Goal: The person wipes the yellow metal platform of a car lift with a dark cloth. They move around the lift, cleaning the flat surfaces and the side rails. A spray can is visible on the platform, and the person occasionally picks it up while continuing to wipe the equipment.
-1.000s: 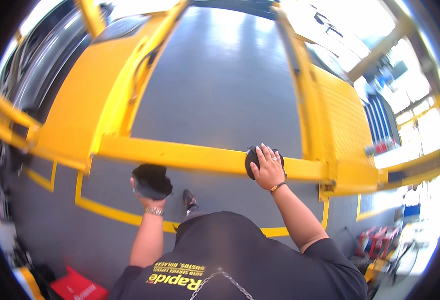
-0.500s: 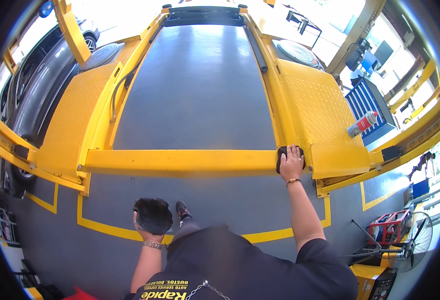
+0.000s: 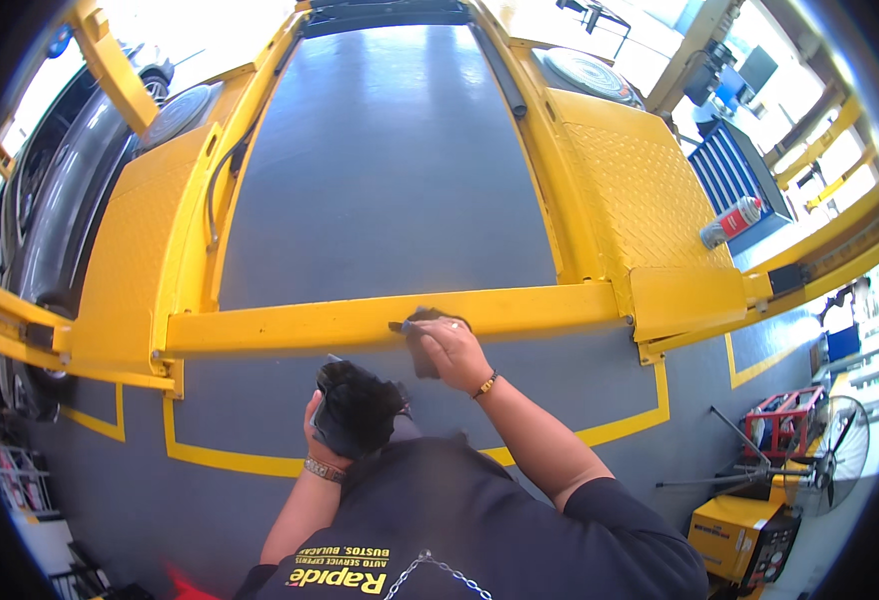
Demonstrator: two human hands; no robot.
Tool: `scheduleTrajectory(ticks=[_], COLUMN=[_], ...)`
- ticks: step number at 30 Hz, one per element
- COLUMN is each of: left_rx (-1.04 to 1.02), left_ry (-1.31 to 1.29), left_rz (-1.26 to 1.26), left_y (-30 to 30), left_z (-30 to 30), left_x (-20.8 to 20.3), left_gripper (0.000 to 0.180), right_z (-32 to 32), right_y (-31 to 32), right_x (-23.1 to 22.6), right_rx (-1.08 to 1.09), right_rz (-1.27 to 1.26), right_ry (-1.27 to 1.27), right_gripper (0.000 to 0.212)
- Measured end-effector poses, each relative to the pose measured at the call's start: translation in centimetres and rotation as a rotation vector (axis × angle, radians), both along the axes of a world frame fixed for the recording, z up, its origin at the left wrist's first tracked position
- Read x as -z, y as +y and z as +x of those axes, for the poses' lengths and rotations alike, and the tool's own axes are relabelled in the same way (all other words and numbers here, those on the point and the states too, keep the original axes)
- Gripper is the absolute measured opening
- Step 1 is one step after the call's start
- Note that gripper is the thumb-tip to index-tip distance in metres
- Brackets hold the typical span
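A yellow crossbeam (image 3: 270, 328) of a vehicle lift runs across in front of me. My right hand (image 3: 458, 352) is closed around a dark cloth (image 3: 423, 358) at the middle of this beam, overlapping its front edge. Whether the cloth still touches the metal I cannot tell. Below the beam and to the left, my left hand (image 3: 320, 437) holds a bunched black cloth (image 3: 362, 408) close to my body; most of its fingers are hidden behind the bundle. A grey and red spray can (image 3: 731, 222) is by the right yellow runway (image 3: 625, 170).
On the left stretches the other runway (image 3: 145, 225), with a dark car (image 3: 85, 185) beyond it. A blue tool cabinet (image 3: 742, 170) stands at the right. Lower right are a fan (image 3: 832, 455), a red rack (image 3: 782, 422) and a yellow machine (image 3: 735, 535).
My right hand has slid with its cloth from the beam's right end to the middle. The left hand and its black cloth have risen slightly and shifted right. My view has tilted a little.
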State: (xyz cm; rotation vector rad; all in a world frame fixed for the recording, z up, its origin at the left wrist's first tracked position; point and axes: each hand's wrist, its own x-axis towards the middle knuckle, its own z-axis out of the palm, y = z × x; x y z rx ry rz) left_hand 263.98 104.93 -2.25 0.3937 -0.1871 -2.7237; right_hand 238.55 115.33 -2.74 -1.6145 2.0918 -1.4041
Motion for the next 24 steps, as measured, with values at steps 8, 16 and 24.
scheduleTrajectory(ticks=[8,16,24], left_rx=[0.469,0.603,0.163], left_ry=[-0.005,-0.137,-0.390], left_rz=[-0.363,-0.964,-1.184], left_y=[-8.3,-3.7,9.6], left_z=[-8.1,-30.2,-54.9], left_x=[-0.2,-3.1,4.8], left_gripper=[0.062,0.062,0.058], right_z=[-2.8,-14.4,-25.5], right_y=[8.0,20.0,25.2], right_x=[-1.6,-9.7,-8.4], right_rx=[0.482,0.881,0.918], right_rz=[-0.262,-0.787,-0.078], right_ry=[-1.208,-0.552,0.196], right_gripper=[0.036,0.036,0.031])
